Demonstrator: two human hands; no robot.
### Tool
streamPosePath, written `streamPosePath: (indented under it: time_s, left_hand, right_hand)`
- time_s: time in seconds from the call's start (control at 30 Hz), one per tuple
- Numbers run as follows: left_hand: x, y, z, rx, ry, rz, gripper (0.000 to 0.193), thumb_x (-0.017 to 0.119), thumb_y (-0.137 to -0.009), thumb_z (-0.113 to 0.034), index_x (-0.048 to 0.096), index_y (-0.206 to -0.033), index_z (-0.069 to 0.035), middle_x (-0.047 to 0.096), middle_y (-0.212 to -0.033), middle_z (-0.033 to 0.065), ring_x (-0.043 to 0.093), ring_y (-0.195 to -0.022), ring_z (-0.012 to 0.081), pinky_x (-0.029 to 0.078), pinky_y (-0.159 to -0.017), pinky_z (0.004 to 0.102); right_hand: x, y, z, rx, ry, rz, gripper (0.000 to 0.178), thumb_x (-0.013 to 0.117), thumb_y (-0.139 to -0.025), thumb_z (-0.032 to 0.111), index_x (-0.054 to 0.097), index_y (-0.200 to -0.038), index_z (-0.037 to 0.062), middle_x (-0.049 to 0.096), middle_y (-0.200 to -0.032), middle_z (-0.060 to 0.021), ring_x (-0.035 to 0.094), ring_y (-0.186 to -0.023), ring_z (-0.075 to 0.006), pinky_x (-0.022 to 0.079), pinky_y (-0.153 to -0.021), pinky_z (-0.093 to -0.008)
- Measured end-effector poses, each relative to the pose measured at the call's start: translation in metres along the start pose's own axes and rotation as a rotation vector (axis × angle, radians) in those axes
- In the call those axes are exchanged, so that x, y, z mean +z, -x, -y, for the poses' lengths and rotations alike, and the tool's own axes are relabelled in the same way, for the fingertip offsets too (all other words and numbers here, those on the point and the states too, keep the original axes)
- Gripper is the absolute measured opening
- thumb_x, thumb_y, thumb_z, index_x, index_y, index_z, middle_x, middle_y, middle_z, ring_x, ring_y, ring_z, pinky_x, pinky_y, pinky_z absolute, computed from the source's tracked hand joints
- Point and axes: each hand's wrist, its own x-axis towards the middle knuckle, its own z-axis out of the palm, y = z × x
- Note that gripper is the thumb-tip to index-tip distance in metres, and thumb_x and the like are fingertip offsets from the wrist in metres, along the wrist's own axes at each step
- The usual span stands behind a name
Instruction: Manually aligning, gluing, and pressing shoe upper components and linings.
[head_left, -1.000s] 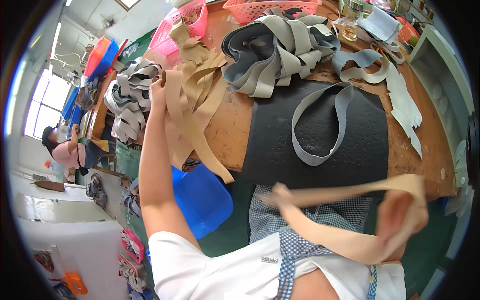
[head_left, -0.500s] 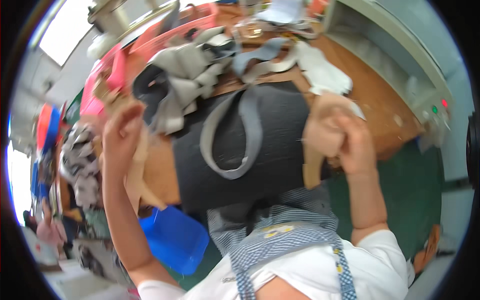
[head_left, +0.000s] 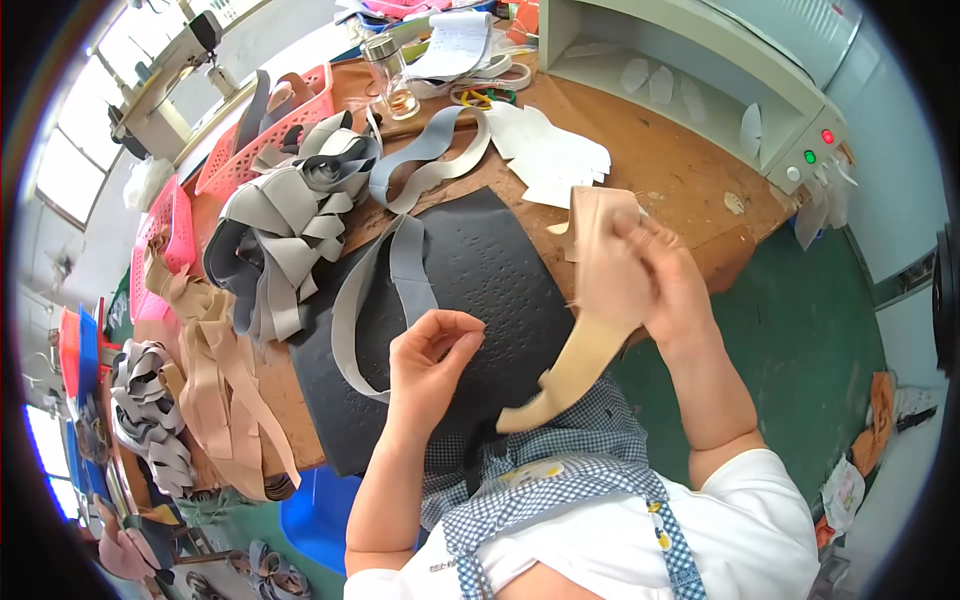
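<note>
My right hand (head_left: 672, 280) is closed round a tan fabric strip (head_left: 572, 372), partly smeared by motion, whose lower end hangs over the mat's right edge towards my apron. Above the black pitted mat (head_left: 495, 265), my left hand (head_left: 428, 372) has its thumb and fingertips pinched together; whatever they hold, if anything, is too small to make out. Next to that hand, a grey strip (head_left: 410, 275) lies in a loop on the mat, part of it hidden behind the hand.
A heap of grey strips (head_left: 265, 240) and a pile of tan strips (head_left: 222, 375) lie on the left. White pieces (head_left: 550, 150), a glass jar (head_left: 393, 85) and pink baskets (head_left: 170, 235) stand farther back. A grey machine housing (head_left: 690, 40) borders the far right; a blue bin (head_left: 318, 515) is below.
The view has turned. My left hand has come from beside the tan pile to over the mat, near the grey loop. My right hand still holds the tan strip, now angled down towards the apron.
</note>
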Motion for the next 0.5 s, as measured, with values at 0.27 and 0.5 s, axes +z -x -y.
streamPosePath:
  time_s: [0.27,0.5]
  left_hand:
    - [0.024,-0.008,-0.030,-0.116,0.155,0.131,0.026,0.064,-0.097,-0.015,0.064,-0.114,0.005,0.067,-0.102,0.0039,0.061,-0.099,0.0108,0.047,-0.095,0.0273]
    - [0.017,-0.011,-0.020,0.007,0.204,0.104,0.015,0.068,-0.094,-0.009,0.068,-0.098,0.005,0.066,-0.097,0.0037,0.060,-0.088,0.0065,0.049,-0.082,0.0237]
  right_hand:
    - [0.010,-0.003,-0.043,-0.013,0.379,0.076,0.024,0.068,-0.096,0.021,0.069,-0.108,0.0011,0.070,-0.093,-0.0008,0.065,-0.085,-0.0071,0.051,-0.076,-0.0227]
    - [0.006,-0.004,-0.042,0.272,0.198,0.070,0.027,0.062,-0.100,0.028,0.068,-0.098,0.0018,0.069,-0.074,-0.0053,0.053,-0.051,-0.0037,0.040,-0.048,-0.0180]
